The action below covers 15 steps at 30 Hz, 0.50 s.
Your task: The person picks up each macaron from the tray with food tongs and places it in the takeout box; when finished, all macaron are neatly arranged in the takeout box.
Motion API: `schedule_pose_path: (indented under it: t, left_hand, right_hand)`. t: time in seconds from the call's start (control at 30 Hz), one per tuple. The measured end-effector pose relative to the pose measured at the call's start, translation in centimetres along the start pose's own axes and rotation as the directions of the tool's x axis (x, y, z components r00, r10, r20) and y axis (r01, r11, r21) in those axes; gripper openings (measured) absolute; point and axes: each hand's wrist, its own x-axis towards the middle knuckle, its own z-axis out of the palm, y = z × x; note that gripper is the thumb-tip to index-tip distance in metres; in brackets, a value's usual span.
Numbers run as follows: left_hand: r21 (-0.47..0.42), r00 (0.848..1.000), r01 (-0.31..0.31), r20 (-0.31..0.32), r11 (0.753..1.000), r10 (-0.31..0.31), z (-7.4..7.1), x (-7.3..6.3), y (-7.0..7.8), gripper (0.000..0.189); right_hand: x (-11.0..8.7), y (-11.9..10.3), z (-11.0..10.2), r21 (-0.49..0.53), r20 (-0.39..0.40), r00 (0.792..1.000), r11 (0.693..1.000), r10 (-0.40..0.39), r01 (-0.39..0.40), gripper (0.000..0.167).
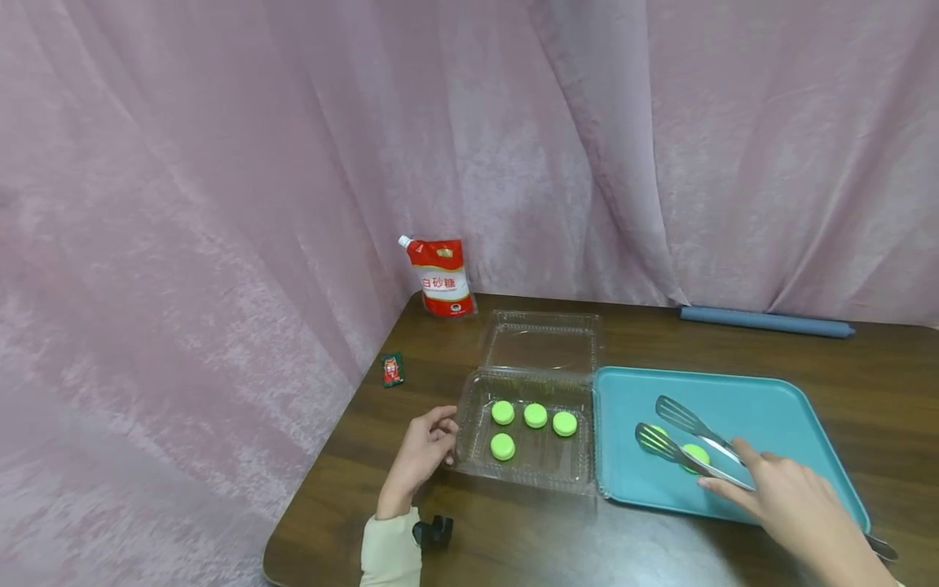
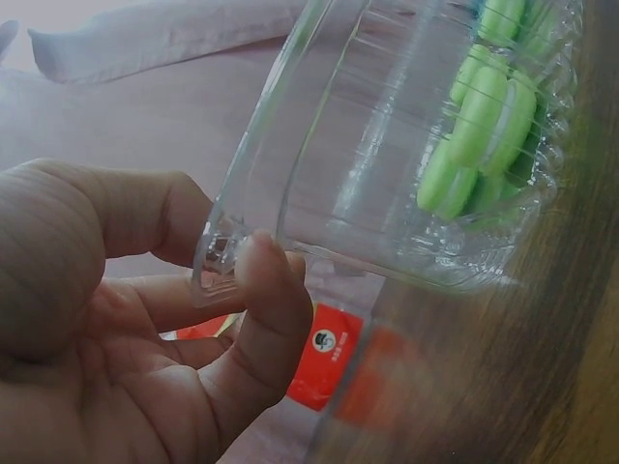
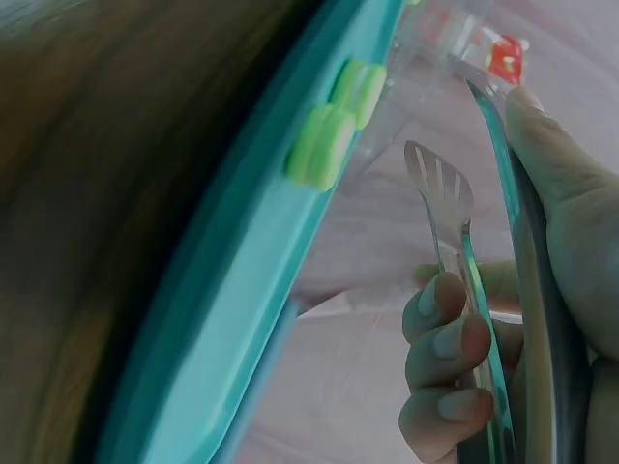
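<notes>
Red-and-white pouch (image 1: 443, 281), small packet (image 1: 392, 370), blue rod (image 1: 766, 322) — near pink curtain (image 1: 513, 147)

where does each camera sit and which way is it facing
Head: on the head, looking forward and down at the clear container and turquoise tray; left hand and right hand show.
Left wrist: on that wrist, facing the container's edge and macarons; left hand pinches that edge.
Right wrist: on that wrist, facing the tongs and tray; right hand grips the tongs.
Shared: head and left wrist both show the red pouch.

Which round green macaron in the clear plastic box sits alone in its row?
The round green macaron nearest the clear plastic box's front edge; the other three form the back row.
</notes>
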Motion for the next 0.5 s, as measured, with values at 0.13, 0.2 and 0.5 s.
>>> schedule_pose_path:
  t: [0.13, 0.2, 0.5]
  left_hand:
    - [-0.004, 1.000, 0.008, -0.003, 1.000, -0.008, -0.1, 0.0, 0.2, 0.050]
    - [-0.003, 1.000, 0.008, -0.002, 1.000, -0.008, -0.1, 0.0, 0.2, 0.050]
    - [0.011, 1.000, 0.026, 0.003, 1.000, -0.026, 0.0, 0.1, 0.1, 0.050]
  right_hand:
    - [-0.5, 0.8, -0.1, -0.028, 0.007, 1.000, 0.999, 0.028, -0.027, 0.076]
    - [-0.8, 1.2, 0.0, -0.048, 0.011, 0.999, 0.998, 0.046, -0.045, 0.076]
    - [-2.3, 2.5, 0.3, -0.080, 0.014, 0.998, 0.995, 0.059, -0.058, 0.070]
